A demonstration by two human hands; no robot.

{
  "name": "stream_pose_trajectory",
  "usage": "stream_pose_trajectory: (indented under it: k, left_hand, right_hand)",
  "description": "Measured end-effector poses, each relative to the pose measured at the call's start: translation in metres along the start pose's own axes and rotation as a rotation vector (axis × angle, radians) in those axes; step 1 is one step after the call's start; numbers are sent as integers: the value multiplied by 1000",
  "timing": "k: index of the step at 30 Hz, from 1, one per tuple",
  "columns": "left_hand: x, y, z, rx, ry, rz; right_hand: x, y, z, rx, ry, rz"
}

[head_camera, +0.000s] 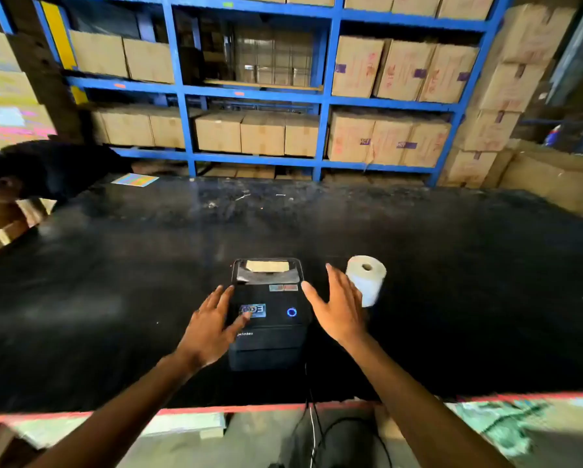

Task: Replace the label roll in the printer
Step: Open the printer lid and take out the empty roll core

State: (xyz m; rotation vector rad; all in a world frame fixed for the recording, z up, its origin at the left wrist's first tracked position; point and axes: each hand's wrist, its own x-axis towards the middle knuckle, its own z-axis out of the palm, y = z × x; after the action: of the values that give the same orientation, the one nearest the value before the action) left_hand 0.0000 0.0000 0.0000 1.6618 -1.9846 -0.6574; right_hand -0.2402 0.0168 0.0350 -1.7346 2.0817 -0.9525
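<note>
A small black label printer [272, 319] stands on the black table [114, 298], lid closed, a blue ring light glowing on its top. A clear window at its far end shows a roll inside. A white label roll [367, 278] stands on end just right of the printer. My left hand [212, 327] hovers at the printer's left side, fingers spread, thumb over the sticker on the lid. My right hand [339, 307] is held up beside the right edge, fingers apart, partly in front of the white roll. Neither hand holds anything.
Cables [312, 430] drop from the printer's front over the table's red near edge. Another person in dark clothing [43, 170] leans at the far left. A colourful sheet [135, 180] lies at the back. Blue racks [324, 103] full of cardboard boxes stand behind the table.
</note>
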Motion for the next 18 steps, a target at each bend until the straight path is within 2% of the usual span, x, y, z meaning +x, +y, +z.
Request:
stream_pose_trajectory:
  k: [3,6,8,13,18]
  left_hand:
    - [-6,-10,22,-324,45,-207]
    - [-15,-2,35,-683,31,-401]
    - [-16,3,38,-867,8,-440]
    - [-17,-9,55,-958,18,-444]
    - [-15,-20,60,-971,12,-461]
  right_hand:
    - [-18,16,34,164,-137,196]
    - [-39,24,63,426,-160,199]
    - [-43,26,73,547,-128,187]
    - [-46,35,86,591,-26,148]
    - [-45,41,88,379,45,130]
